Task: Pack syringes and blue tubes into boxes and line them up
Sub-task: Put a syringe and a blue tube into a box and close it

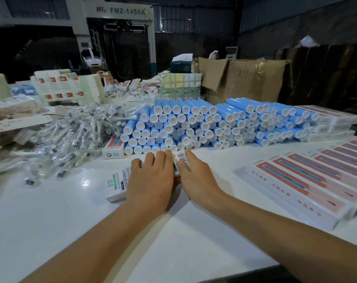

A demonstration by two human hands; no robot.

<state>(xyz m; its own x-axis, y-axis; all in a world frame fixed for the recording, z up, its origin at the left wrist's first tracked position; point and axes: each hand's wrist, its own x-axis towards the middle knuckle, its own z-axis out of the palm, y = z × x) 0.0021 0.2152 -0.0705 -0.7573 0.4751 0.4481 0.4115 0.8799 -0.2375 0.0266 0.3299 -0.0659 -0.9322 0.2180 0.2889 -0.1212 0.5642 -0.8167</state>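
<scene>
My left hand (151, 178) lies palm down on a white box (117, 185) flat on the white table, fingers reaching to the foot of the blue tube stack (204, 123). My right hand (196, 176) rests beside it, thumb and fingers around a narrow box end with a barcode (180, 158), which sits between both hands. Blue tubes with white caps are piled in a wide heap straight ahead. Bagged syringes (71, 135) lie in a loose heap at the left. A row of packed red-and-white boxes (308, 180) lines the right side.
One more box (113, 150) stands between the syringes and the tubes. Flat unfolded cartons (67, 86) and stacked boxes fill the far left. A brown cardboard carton (243, 80) stands behind the tubes. A person with a headset sits across the table.
</scene>
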